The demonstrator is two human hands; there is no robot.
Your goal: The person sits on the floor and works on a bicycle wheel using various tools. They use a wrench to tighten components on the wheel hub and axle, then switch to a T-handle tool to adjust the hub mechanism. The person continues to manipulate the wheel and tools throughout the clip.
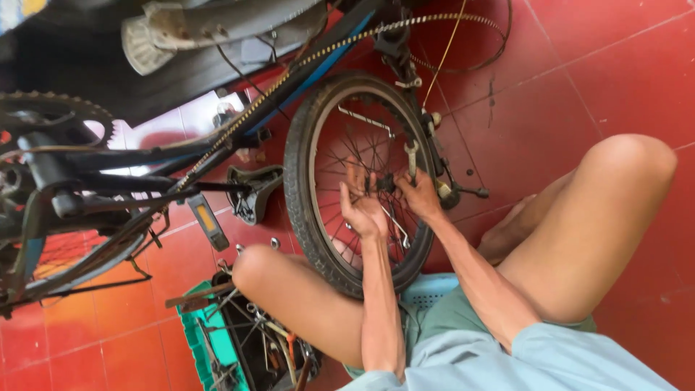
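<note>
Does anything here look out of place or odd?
Yes. The bicycle stands upside down on the red tiled floor, saddle touching the tiles. A spanner sticks up by the wheel hub, where both hands work.

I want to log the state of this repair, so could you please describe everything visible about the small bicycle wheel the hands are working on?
The wheel has a worn black tyre, a pale metal rim and thin spokes, and sits mounted on an upturned bicycle over red floor tiles. The left hand rests against the spokes near the hub; the right hand holds a wrench at the axle. The chain runs past above.
</note>
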